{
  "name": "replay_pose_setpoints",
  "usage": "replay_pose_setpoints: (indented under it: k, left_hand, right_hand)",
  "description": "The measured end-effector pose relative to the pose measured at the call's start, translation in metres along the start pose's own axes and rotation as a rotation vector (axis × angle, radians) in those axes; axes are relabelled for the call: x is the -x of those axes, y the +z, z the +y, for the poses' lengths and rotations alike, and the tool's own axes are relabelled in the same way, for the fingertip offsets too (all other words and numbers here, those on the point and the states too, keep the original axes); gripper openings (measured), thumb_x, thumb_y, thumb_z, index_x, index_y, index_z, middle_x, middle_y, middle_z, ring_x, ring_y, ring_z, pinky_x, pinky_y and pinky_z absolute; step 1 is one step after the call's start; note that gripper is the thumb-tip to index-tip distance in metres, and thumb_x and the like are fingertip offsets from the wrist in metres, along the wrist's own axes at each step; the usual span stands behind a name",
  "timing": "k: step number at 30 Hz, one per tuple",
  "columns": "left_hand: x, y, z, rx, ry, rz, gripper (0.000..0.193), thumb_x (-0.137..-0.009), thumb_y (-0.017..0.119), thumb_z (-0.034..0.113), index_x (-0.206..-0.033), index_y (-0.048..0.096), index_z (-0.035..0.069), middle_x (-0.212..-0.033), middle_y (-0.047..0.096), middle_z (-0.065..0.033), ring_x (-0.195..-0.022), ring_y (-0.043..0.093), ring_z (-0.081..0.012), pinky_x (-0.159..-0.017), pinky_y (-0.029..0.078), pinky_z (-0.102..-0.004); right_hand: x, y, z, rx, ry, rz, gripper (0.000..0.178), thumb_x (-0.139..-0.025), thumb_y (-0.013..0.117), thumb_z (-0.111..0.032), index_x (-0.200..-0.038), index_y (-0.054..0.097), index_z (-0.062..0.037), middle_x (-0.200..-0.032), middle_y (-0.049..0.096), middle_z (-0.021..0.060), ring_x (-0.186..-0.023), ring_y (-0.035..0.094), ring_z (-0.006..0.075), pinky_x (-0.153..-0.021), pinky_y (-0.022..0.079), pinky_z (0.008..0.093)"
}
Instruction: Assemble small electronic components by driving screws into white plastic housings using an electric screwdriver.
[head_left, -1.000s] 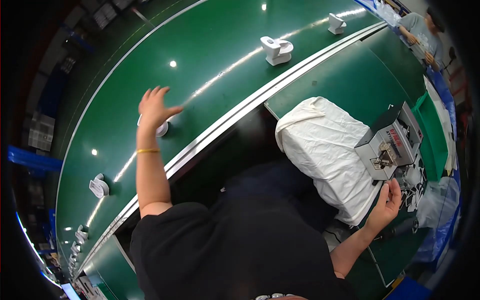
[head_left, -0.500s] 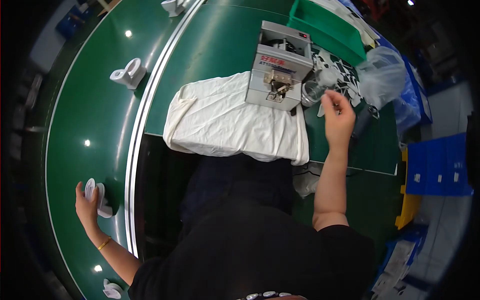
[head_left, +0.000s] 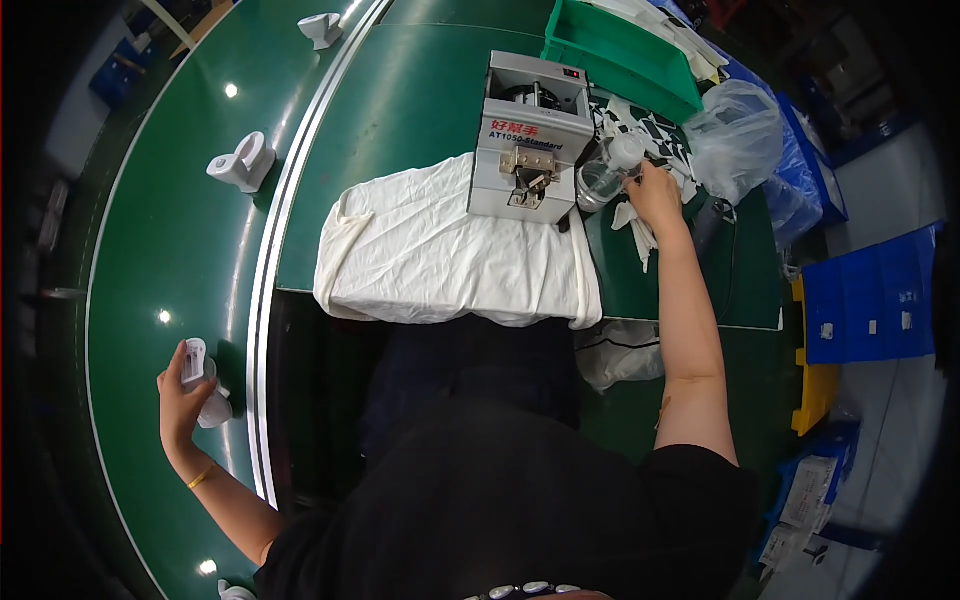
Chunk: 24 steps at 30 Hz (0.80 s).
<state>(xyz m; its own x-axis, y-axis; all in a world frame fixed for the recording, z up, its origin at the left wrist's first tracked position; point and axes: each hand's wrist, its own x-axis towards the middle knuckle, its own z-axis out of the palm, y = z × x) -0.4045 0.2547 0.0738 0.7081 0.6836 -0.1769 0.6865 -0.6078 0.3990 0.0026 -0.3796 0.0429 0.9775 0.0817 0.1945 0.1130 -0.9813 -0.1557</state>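
My left hand (head_left: 178,395) grips a white plastic part (head_left: 200,385) down on the green conveyor belt (head_left: 140,250), at my far left. My right hand (head_left: 657,195) reaches forward over the green work table (head_left: 410,95) and rests among small white and dark pieces (head_left: 640,225), beside a clear plastic bottle with a white cap (head_left: 605,175). The bottle stands right of a grey box-shaped machine (head_left: 528,140). Whether the right hand's fingers hold a piece is hidden. A white cloth (head_left: 440,255) lies spread in front of the machine.
Two more white parts (head_left: 240,162) (head_left: 320,28) ride further up the belt. A green bin (head_left: 620,55) sits behind the machine, a clear plastic bag (head_left: 735,140) to its right. Blue crates (head_left: 870,300) stand at the right, a crumpled bag (head_left: 620,350) under the table edge.
My view has swung toward the table. My left hand has closed on the white part on the belt. My right hand has moved down to the small pieces beside the bottle.
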Motion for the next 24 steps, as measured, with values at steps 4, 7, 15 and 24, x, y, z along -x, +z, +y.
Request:
replay_pose_setpoints:
  k: [4,7,15,24]
  left_hand:
    - [0.001,0.006,0.011,0.376,0.182,-0.016,0.099,-0.062,0.082,0.003,-0.151,0.038,0.012,-0.131,0.052,-0.0186,-0.118,0.055,-0.0308,-0.100,0.048,-0.0396]
    - [0.021,0.019,0.069,0.640,0.301,0.055,0.109,-0.060,0.084,-0.001,-0.154,0.030,0.014,-0.133,0.050,-0.0161,-0.119,0.055,-0.0280,-0.100,0.048,-0.0384]
    - [0.048,0.106,0.219,0.654,0.843,0.111,0.127,-0.056,0.094,0.003,-0.156,0.016,0.012,-0.142,0.046,-0.0123,-0.117,0.059,-0.0263,-0.095,0.054,-0.0384]
    - [0.090,0.161,0.295,1.010,1.132,-0.181,0.129,-0.062,0.092,0.006,-0.157,0.005,0.011,-0.140,0.049,-0.0207,-0.122,0.057,-0.0307,-0.095,0.053,-0.0403]
  right_hand:
    - [0.014,-0.003,0.013,-0.086,0.016,0.155,0.037,-0.085,0.070,-0.026,-0.114,0.067,-0.0029,-0.088,0.071,0.0188,-0.084,0.070,0.0323,-0.078,0.053,0.0417]
    - [0.026,-0.022,0.016,-0.559,0.205,0.165,0.037,-0.090,0.069,-0.020,-0.121,0.065,0.0005,-0.092,0.072,0.0123,-0.084,0.068,0.0185,-0.079,0.052,0.0315]
    - [0.099,-0.070,-0.021,-1.149,0.084,0.424,0.027,-0.095,0.064,-0.007,-0.120,0.064,0.0038,-0.099,0.066,0.0026,-0.088,0.059,0.0078,-0.079,0.045,0.0204]
    - [0.171,-0.109,-0.130,-1.493,-0.140,-0.034,0.028,-0.088,0.067,0.005,-0.116,0.064,0.0029,-0.089,0.065,0.0017,-0.072,0.056,0.0045,-0.061,0.043,0.0169]
